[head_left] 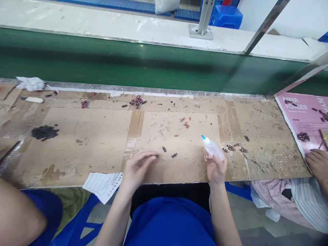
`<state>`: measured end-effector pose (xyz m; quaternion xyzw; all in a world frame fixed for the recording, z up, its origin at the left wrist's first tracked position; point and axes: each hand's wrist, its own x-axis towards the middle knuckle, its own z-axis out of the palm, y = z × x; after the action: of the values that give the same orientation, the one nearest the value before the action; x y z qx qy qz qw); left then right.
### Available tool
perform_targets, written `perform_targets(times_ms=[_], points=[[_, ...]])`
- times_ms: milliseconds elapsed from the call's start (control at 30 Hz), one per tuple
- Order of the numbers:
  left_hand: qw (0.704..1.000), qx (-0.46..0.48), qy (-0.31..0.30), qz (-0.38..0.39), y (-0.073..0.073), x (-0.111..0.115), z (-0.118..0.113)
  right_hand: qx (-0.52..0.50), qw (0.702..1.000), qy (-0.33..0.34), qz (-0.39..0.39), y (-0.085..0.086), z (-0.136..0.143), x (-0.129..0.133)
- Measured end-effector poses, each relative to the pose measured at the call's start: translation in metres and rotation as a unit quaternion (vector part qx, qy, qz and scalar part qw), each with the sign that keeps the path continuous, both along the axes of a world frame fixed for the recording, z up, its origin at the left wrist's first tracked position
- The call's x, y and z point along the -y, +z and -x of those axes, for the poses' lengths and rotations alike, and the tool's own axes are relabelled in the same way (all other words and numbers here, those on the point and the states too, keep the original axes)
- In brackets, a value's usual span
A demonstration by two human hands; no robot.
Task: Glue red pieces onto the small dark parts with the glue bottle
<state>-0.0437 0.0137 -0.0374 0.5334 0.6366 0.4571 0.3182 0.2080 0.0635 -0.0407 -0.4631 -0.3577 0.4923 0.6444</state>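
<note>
My left hand [139, 165] is closed in a pinch above the cardboard near the table's front edge. A tiny dark piece shows at its fingertips, too small to name. My right hand [216, 169] grips a translucent squeeze bottle [213, 149], tilted with its blue nozzle tip up and to the left. Between the hands lie two small black parts [174, 155] on the cardboard. Farther back is a loose group of small red parts [186, 125], and one red piece [176, 135] lies alone. Red-and-black parts [231, 147] rest just right of the bottle.
A pile of black pieces [44, 132] and a white-handled tool [32, 99] lie at left. More red-and-black parts [137, 101] sit at the back. A paper sheet [103, 186] overhangs the front edge. At right, a co-worker's hand [317, 163] rests by a pink sheet [294, 119].
</note>
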Motion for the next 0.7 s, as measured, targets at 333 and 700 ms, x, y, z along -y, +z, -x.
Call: perform_targets(times_ms=[333,700], points=[[0.972,-0.169,-0.089,-0.134,-0.031,0.007,-0.023,0.036,0.996,0.074,0.043,0.0,0.038,0.02],[0.969,-0.206,-0.056,-0.123,-0.027,0.012,-0.027,0.215,0.974,0.033,0.068,0.001,0.048,0.035]])
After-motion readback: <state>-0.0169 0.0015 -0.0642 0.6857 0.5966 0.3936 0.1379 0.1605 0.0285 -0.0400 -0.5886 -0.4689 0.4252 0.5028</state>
